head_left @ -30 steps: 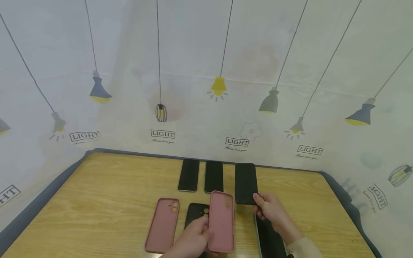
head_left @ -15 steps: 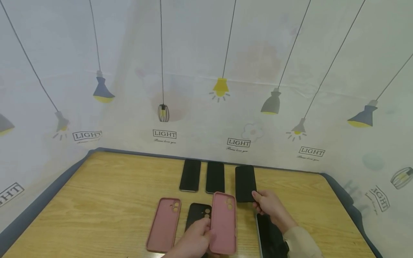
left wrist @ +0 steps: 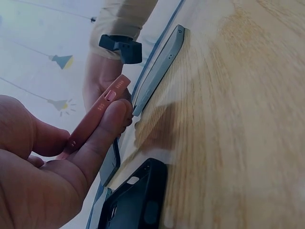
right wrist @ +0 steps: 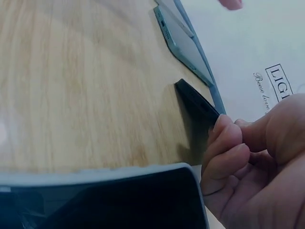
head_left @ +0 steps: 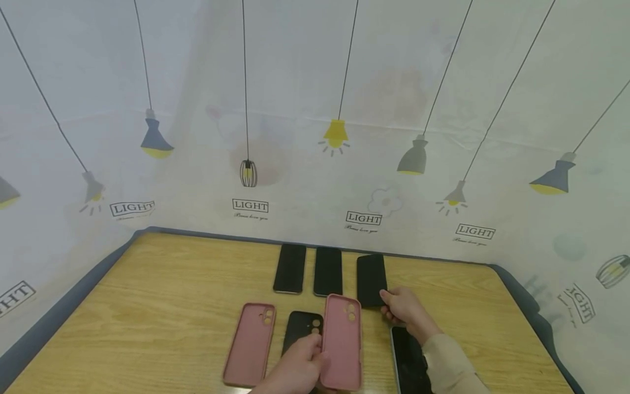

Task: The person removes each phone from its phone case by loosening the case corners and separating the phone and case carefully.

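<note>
My left hand [head_left: 293,365] grips a pink phone case [head_left: 342,345] by its left edge, inner side facing up. That case is raised off the table beside a black phone case [head_left: 297,327], which my fingers partly cover. In the left wrist view the pink case's side [left wrist: 93,121] lies between thumb and fingers. My right hand [head_left: 407,310] pinches the near right corner of a black phone [head_left: 371,279]. In the right wrist view this phone's edge [right wrist: 195,101] tilts over the table, with a shadow under it. Two other dark-screened phones, left [head_left: 290,268] and middle [head_left: 327,272], lie beside it.
A second pink phone case [head_left: 249,345] lies at the left of the wooden table [head_left: 147,306]. Another phone [head_left: 409,361] with a light edge lies under my right forearm, partly hidden. A fabric backdrop with printed lamps [head_left: 336,134] rises behind the table's far edge.
My right hand has moved slightly away from me and left, and the black phone it holds has come lower toward the table. My left hand keeps its grip on the pink phone case.
</note>
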### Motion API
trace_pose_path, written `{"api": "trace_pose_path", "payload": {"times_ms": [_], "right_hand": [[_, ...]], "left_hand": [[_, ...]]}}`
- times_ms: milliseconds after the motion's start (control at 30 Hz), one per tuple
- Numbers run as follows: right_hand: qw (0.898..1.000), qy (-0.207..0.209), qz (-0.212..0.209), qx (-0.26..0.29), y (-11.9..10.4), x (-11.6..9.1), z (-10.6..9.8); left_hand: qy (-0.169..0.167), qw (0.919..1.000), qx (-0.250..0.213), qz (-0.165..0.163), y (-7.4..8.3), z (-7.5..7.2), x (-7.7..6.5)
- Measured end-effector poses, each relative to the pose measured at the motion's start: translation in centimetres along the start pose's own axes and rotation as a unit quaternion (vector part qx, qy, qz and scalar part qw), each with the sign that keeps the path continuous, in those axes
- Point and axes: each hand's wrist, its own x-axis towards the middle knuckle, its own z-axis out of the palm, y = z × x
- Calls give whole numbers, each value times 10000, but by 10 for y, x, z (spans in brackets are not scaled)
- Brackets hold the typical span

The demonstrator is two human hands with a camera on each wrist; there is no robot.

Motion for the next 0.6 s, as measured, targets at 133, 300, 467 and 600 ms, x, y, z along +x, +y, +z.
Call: {"api": "trace_pose_path", "payload": {"times_ms": [133,300,467,600], "right_hand": [[9999,44,89,14,1,6,2],[9985,219,114,-488,0,13,3],[9913,346,11,-1274,-1,19,3],[9838,416,-107,-1739,1,22,3]], "left_hand": [[66,10000,-41,-52,13,2,-9],[90,9999,125,-17,46,5,-25],[54,10000,-10,-56,34,4,-19],[4,9997,-147,-178,6,3,-4]]}}
